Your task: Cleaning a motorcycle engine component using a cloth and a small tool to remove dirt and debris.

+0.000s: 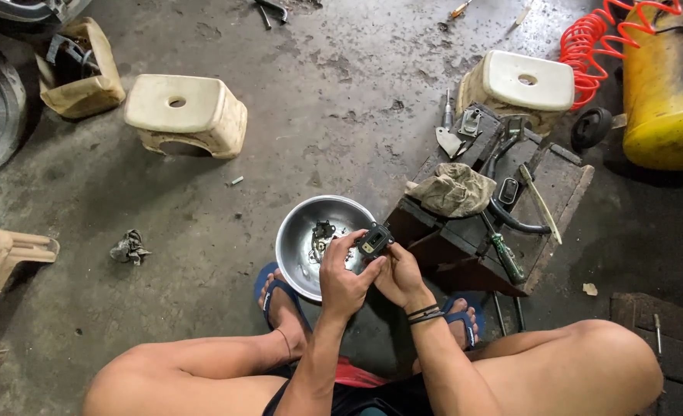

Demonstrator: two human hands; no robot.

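Part (375,239) over bowl (295,239) rim: my left hand (343,279) & right hand (397,279) fingers clamped on it. Grip firm, keep it above bowl so bits drop in.

Even, diffuse daylight fills the scene, brightest on the wet-looking concrete floor (341,69) at upper centre, where a pale sheen shows. Shadows are soft and short, deepest beneath the wooden block (503,223) and along the right edge; the metal bowl (299,239) carries mild glare. Focus is sharp throughout, with slight wide-angle bending at the corners.
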